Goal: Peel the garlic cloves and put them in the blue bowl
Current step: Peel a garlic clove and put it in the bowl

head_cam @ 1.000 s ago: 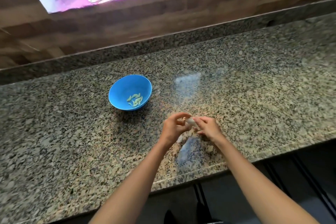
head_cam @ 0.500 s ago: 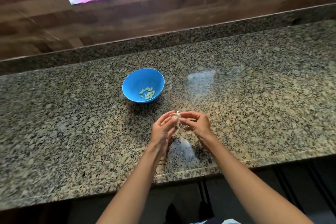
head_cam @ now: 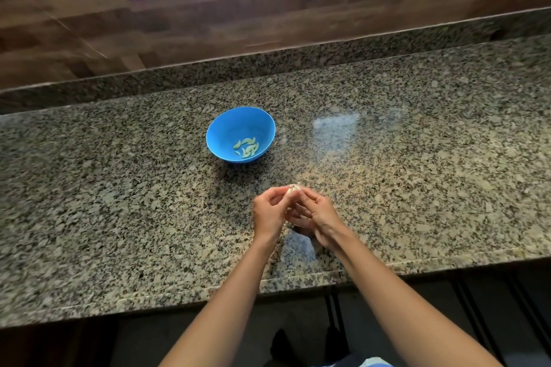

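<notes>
Garlic clove, pinched between left hand and right hand at frame centre, below the blue bowl: probably light, firm, brittle-skinned; best gripped at its ends, likely slippery once bare.

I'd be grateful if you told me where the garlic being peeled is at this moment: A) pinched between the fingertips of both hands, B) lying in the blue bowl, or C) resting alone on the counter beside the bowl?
A: the garlic is pinched between the fingertips of the left hand and the right hand, on the person's side of the blue bowl, which holds peeled cloves.
</notes>
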A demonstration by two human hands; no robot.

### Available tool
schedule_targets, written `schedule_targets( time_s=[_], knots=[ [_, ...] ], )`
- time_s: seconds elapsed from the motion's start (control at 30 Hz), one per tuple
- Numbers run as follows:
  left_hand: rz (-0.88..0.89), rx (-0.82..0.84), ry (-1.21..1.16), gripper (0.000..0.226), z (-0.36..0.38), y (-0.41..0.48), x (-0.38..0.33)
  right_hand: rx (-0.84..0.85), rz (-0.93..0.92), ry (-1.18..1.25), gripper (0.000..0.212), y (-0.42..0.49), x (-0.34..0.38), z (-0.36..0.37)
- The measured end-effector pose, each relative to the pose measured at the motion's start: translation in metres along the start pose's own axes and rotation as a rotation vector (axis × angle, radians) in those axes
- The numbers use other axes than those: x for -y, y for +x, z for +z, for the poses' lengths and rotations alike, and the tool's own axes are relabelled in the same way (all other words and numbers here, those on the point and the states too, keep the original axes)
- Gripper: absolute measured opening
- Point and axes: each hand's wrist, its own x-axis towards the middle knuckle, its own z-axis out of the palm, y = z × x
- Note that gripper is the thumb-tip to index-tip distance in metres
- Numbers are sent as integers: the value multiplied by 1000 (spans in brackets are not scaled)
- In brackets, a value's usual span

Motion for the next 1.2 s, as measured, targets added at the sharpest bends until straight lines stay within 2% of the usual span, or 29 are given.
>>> schedule_targets(
  time_s=[0.1, 0.17, 0.23, 0.3, 0.37, 0.43, 0.53, 0.67, 0.77, 0.83, 0.87, 0.93, 0.97, 1.03, 1.1, 1.2],
  knots=[
    [158, -121, 366, 23, 1, 0, 5, -14, -3, 90, 38, 1, -2, 3],
    [243, -183, 522, 22, 2, 1, 9, -45, -22, 89, 37, 1, -4, 5],
    [283, -195, 590, 20, 3, 2, 11, -109, -46, 54, 33, 2, -9, 8],
    [252, -178, 547, 15, 4, 2, 9, -200, -80, 3, 22, 5, -12, 11],
    [100, -134, 300, 12, -2, 7, 4, -289, -120, -110, 17, 5, -10, 10],
    [-77, -67, 119, 10, -18, 12, 0, -331, -186, -365, 23, 7, -4, 4],
    [-147, 31, 353, 14, -43, 23, -3, -408, -250, -787, 23, 10, 9, -9],
    [-44, 243, 806, 6, -43, 31, -20, -475, -226, -998, 22, 14, 16, -24],
    [-48, 339, 944, 4, -39, 38, -27, -559, -231, -1055, 23, 15, 12, -29],
    [-46, 385, 1006, 5, -40, 42, -29, -612, -387, -1063, 27, 13, 8, -26],
    [-45, 405, 1037, 6, -40, 43, -29, -587, -512, -1047, 27, 10, 8, -20],
    [-44, 417, 1083, 7, -40, 44, -31, -407, -659, -1010, 25, 3, 3, -4],
    [-47, 409, 1102, 7, -39, 45, -31, -314, -622, -997, 23, 0, -3, 6],
    [-29, 375, 1185, 8, -34, 47, -32, -227, -401, -957, 20, -1, -14, 16],
    [-9, 340, 1268, 11, -28, 47, -32, -273, -228, -889, 15, 4, -22, 15],
    [57, 295, 1376, 13, -19, 43, -32, -271, -124, -704, 15, 8, -23, 7]
  ],
)
